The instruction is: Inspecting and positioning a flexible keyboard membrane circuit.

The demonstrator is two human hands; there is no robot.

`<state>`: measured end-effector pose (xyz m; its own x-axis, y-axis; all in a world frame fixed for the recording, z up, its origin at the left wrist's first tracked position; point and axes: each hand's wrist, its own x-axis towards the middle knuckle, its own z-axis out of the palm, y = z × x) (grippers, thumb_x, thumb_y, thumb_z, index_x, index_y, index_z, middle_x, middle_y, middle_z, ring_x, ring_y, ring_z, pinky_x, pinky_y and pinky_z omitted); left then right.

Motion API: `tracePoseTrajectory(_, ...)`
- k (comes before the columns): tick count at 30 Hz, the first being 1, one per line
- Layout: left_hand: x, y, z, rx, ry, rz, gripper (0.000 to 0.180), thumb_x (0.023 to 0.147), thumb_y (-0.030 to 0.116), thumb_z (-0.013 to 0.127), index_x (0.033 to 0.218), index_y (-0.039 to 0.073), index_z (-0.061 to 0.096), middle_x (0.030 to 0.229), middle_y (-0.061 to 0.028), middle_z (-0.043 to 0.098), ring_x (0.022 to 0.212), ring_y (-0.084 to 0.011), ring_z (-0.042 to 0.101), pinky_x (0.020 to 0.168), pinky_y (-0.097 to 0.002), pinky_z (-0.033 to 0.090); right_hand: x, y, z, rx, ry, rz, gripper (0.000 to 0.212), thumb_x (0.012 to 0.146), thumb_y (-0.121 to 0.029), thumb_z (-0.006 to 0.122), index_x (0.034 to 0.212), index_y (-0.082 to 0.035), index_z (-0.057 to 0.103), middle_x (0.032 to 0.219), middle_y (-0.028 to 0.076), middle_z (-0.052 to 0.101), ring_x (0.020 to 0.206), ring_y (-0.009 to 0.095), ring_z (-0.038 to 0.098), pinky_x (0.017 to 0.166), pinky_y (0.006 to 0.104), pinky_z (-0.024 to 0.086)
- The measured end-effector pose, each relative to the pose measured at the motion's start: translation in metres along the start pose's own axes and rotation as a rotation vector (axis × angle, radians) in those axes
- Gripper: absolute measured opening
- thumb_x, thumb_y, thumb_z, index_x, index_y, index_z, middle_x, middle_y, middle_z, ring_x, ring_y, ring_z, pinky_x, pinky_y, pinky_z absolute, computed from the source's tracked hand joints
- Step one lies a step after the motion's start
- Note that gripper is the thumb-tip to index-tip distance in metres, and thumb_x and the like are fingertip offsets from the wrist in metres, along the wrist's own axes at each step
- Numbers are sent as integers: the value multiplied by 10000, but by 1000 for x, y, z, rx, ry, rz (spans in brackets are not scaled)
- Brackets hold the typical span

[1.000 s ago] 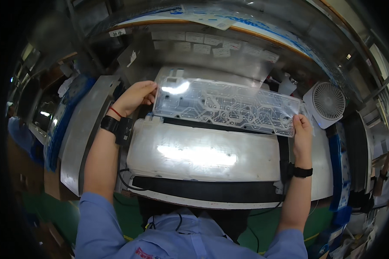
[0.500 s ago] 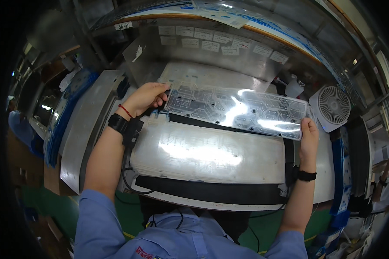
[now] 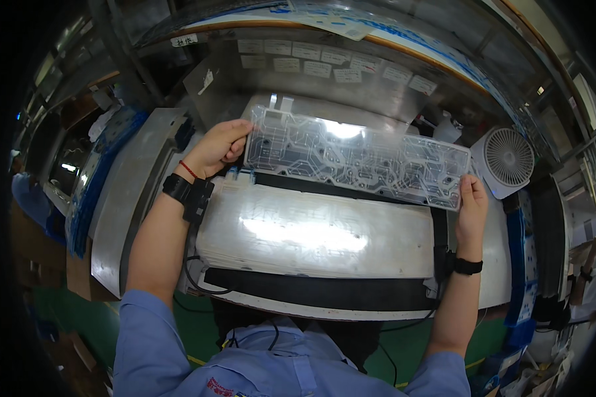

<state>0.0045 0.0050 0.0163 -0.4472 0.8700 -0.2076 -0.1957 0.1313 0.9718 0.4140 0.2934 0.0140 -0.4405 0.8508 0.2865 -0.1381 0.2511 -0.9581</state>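
Stretched between my two hands is a clear keyboard membrane sheet [image 3: 351,155], covered in silvery circuit traces and small dark spots. Two short tails stand up from its upper left edge. My left hand [image 3: 225,145] pinches the sheet's left end, fingers curled. At the lower right corner, my right hand [image 3: 471,205] grips it between thumb and fingers. Below the raised sheet lies a stack of similar pale translucent sheets [image 3: 318,231], shining under the light, with bluish tails [image 3: 242,176] at its upper left corner.
A round white fan [image 3: 510,159] stands at the right. Behind the work area, a metal panel [image 3: 311,86] carries several paper labels. Metal plates [image 3: 129,212] lean at the left, near blue-edged material [image 3: 106,165]. A black cable [image 3: 202,281] loops by the stack's left side.
The sheet has tilted up toward the far side, and its left end has risen slightly. Its tails now stand out and the glare has shifted. Both hands keep their hold.
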Motion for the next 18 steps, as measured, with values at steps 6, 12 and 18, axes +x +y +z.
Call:
tracePoseTrajectory(6,-1,-1,-3,-87,83,213,349,1020,334,376,1045,52,581,796,1,603,612,-47,538,500,-155,384,-2,-5,-6,-4,41,-21,228,984,-236,508,926,-28,583,744,-20,566,572,33,451,512,188,352)
tracePoseTrajectory(12,1,-5,-2,-64,98,182,340,1001,332,425,1113,46,572,984,-51,652,736,-84,591,551,-174,419,-2,-7,3,52,26,-3,161,965,-173,530,953,-18,573,783,19,607,682,62,560,630,182,435)
tracePoseTrajectory(18,5,-6,-2,227,116,145,449,944,181,536,1341,3,427,1012,-69,640,685,-45,514,560,-162,413,0,-3,4,-54,17,-10,130,909,-31,577,1034,1,557,844,11,590,679,54,549,607,175,429)
